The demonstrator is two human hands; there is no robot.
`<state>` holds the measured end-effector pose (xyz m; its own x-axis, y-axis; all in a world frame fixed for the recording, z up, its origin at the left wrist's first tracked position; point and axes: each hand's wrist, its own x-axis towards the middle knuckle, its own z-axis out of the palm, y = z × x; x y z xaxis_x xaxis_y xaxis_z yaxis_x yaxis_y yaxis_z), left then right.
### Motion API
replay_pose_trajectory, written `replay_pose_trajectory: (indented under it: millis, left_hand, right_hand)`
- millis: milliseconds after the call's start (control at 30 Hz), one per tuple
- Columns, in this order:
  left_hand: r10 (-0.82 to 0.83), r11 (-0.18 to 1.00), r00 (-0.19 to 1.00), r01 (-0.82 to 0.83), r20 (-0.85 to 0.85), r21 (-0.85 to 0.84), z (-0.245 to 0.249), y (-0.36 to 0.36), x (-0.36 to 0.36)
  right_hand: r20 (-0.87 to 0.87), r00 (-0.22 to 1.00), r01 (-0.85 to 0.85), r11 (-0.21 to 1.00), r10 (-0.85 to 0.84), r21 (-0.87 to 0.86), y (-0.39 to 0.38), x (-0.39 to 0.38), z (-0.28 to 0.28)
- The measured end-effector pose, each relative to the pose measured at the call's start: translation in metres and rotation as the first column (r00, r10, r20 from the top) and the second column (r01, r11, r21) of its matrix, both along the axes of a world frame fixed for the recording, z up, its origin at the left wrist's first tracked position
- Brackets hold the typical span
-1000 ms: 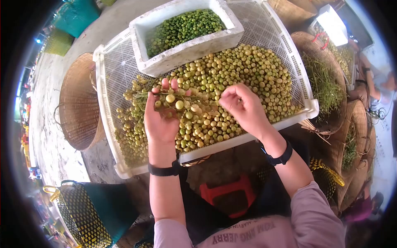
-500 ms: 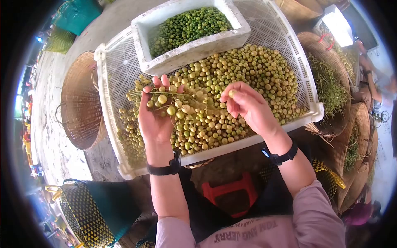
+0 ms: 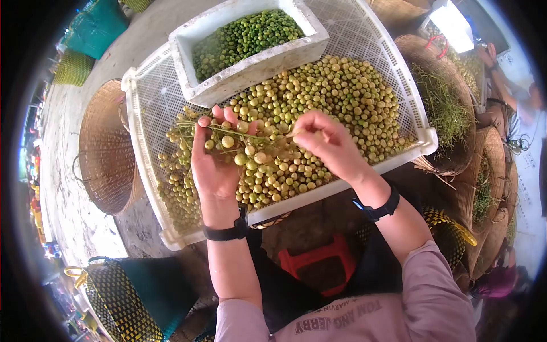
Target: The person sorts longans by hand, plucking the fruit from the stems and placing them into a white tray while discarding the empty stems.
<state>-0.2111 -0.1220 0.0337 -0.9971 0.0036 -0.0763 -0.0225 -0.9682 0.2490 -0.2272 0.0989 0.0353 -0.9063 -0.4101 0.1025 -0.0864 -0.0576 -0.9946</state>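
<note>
A stemmed bunch of round yellow-green fruits (image 3: 228, 141) lies across the palm of my left hand (image 3: 216, 165), whose fingers curl around its thin green stems. To its right, my right hand (image 3: 327, 142) pinches at the right end of the bunch; what sits between the fingertips is too small to make out. Both hands are above a white perforated tray (image 3: 336, 185) holding many loose yellow-green fruits (image 3: 347, 91). At the tray's far side stands a white foam box (image 3: 256, 71) with smaller, darker green fruits (image 3: 250, 43).
Left of the tray is a wicker basket (image 3: 105, 148); on the right, another basket (image 3: 413, 48) holds green stems (image 3: 441, 108). A red stool (image 3: 319, 253) is below the tray. Woven bags (image 3: 119, 296) stand at lower left. Another person's arm (image 3: 501, 80) shows at far right.
My right hand has moved left and closer to the bunch; the fruit at its fingertips no longer shows. The view has shifted slightly, moving the tray and baskets left in the picture.
</note>
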Motion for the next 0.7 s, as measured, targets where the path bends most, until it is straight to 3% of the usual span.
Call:
replay_pose_trajectory:
  millis: [67, 167, 233, 300, 367, 433, 567, 600, 700]
  left_hand:
    - [0.010, 0.999, 1.000, -0.010, 0.012, -0.049, 0.000, -0.003, -0.001]
    - [0.027, 0.991, 0.999, -0.024, 0.021, -0.131, 0.001, 0.000, -0.002]
    - [-0.087, 0.995, 0.995, 0.085, -0.044, -0.058, -0.001, 0.001, -0.003]
    - [-0.088, 0.990, 0.996, 0.084, -0.030, -0.115, 0.004, 0.008, -0.004]
    - [-0.146, 0.989, 0.989, 0.146, -0.021, -0.020, 0.006, 0.013, -0.005]
    - [-0.134, 0.989, 0.991, 0.133, -0.012, -0.057, 0.005, 0.017, -0.007]
    - [-0.147, 0.989, 0.989, 0.147, -0.004, -0.018, 0.000, 0.021, -0.009]
    - [-0.142, 0.990, 0.990, 0.142, 0.000, -0.015, 0.000, 0.020, -0.010]
    - [-0.135, 0.991, 0.991, 0.135, -0.014, -0.019, 0.001, 0.019, -0.010]
  right_hand:
    - [0.247, 0.969, 0.016, 0.987, 0.025, -0.161, 0.010, -0.006, 0.001]
    - [0.271, 0.963, 0.071, 0.980, -0.018, -0.188, 0.011, -0.015, 0.003]
    - [0.253, 0.967, 0.030, 0.997, -0.010, -0.075, 0.005, -0.016, -0.003]
    - [0.142, 0.989, -0.053, 0.996, 0.043, 0.066, -0.003, -0.015, 0.000]
    - [0.201, 0.975, -0.106, 0.992, 0.091, 0.064, -0.005, -0.012, 0.003]
    - [0.204, 0.958, -0.203, 0.979, 0.202, -0.014, -0.009, -0.008, -0.002]
    - [0.299, 0.920, -0.208, 0.963, 0.252, -0.170, -0.017, 0.000, 0.001]
    - [0.261, 0.937, -0.228, 0.973, 0.231, -0.041, -0.015, -0.001, 0.005]
    - [0.199, 0.959, -0.207, 0.978, 0.199, 0.018, -0.012, -0.006, 0.005]
